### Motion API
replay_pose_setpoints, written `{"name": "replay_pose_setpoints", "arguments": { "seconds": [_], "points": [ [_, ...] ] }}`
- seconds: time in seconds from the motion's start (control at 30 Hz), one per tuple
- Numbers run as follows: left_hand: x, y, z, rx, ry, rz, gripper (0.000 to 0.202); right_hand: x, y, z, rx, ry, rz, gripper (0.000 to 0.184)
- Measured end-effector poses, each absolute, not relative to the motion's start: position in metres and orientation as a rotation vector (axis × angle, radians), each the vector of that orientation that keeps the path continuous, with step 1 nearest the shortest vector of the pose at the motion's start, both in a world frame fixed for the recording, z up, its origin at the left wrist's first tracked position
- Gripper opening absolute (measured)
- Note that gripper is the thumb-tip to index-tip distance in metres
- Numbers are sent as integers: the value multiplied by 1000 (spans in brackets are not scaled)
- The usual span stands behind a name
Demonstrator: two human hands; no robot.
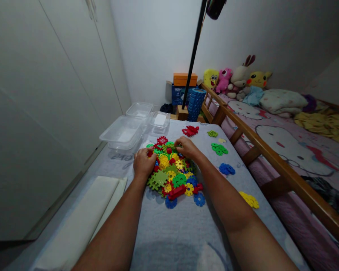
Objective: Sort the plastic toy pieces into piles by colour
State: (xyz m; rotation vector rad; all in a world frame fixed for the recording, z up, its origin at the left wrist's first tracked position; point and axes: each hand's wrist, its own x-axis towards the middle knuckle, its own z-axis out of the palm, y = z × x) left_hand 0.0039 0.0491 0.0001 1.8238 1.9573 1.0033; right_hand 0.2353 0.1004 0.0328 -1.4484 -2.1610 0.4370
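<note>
A heap of plastic gear-shaped pieces [173, 173] in red, green, yellow and blue lies on a grey cloth-covered surface [180, 233]. My left hand [143, 162] rests on the heap's left side, fingers curled round a red piece. At the heap's far edge my right hand [188, 146] has its fingers bent down onto the pieces; what they grip is hidden. Sorted small groups lie to the right: red pieces [190, 130], green pieces [219, 149], blue pieces [226, 169], yellow pieces [249, 200].
Three clear plastic tubs [124, 132] stand at the far left of the surface. A wooden bed rail [271, 158] runs along the right, with soft toys [237, 81] on the bed. A black pole [193, 56] rises behind. White cupboard doors [45, 94] line the left.
</note>
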Motion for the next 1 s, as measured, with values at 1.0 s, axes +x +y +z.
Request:
{"name": "replay_pose_setpoints", "arguments": {
  "seconds": [1.0],
  "points": [
    [4, 49, -2, 1836, 1953, 1003, 22, 416, 159, 30, -1778, -327, 642, 12]
  ]
}}
